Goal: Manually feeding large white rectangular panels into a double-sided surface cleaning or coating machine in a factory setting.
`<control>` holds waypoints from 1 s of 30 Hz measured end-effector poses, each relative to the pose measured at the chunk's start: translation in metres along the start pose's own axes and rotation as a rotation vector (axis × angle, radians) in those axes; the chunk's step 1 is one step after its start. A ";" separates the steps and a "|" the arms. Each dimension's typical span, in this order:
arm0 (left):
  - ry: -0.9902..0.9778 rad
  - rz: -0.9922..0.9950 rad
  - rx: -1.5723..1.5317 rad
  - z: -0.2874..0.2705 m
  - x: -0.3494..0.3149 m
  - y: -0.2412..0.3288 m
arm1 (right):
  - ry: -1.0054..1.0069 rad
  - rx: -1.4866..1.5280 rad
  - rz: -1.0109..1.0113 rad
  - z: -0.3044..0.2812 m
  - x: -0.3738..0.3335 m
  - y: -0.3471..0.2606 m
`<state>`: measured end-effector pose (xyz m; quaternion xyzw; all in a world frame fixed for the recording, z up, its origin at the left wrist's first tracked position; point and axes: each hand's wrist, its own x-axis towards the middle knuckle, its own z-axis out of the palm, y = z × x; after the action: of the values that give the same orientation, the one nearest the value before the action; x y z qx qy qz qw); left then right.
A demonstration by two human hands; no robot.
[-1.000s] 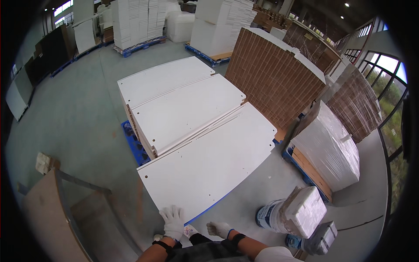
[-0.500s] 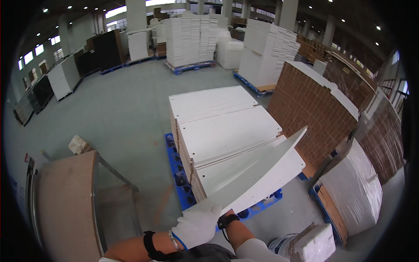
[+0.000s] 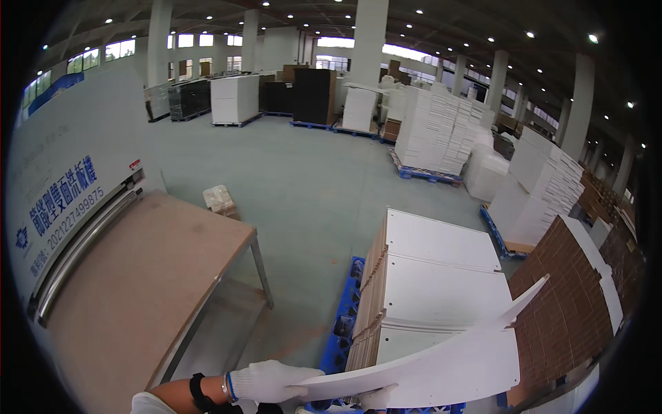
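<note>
My left hand, in a white knit glove, grips the near left end of a long white panel. Partly hidden by the panel's near edge, my gloved right hand is closed on the same board. The panel is raised and tilted, its far corner pointing up to the right. Beyond it stands a stack of white panels in several rows, with small holes near their ends. A blue pallet carries the stack.
At my left, a brown-topped table adjoins a white machine with a metal roller. A wrapped block sits on the floor behind the table. A brown stack stands to the right, and pallets of white boards farther back.
My view has swung left, bringing the machine and more of the table into sight. The panel stays in both hands and now lies lower in the view, near the pallet stack.
</note>
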<state>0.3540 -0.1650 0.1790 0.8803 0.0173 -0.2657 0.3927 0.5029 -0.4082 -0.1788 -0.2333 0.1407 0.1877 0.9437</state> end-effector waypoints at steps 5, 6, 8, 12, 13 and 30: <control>0.406 0.047 -0.272 0.048 -0.027 -0.097 | -0.258 -0.220 0.032 0.028 0.047 -0.036; 0.532 0.116 -0.308 0.055 -0.031 -0.109 | -0.266 -0.374 -0.073 0.021 0.071 -0.042; 0.586 -0.034 -0.396 0.063 -0.050 -0.117 | -0.323 -0.544 -0.122 0.050 0.087 -0.028; 0.567 -0.363 -0.410 0.073 -0.090 -0.130 | -0.182 -0.687 -0.248 0.195 0.050 0.007; 0.591 -0.387 -0.455 0.077 -0.098 -0.135 | -0.190 -0.774 -0.310 0.222 0.043 0.021; 1.638 -0.650 -1.144 0.171 -0.240 -0.232 | -1.053 -1.889 -0.105 0.426 -0.062 0.397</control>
<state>0.0145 -0.0815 0.0418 0.4270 0.6360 0.3662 0.5282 0.3567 0.1101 0.0524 -0.7621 -0.4938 0.2561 0.3314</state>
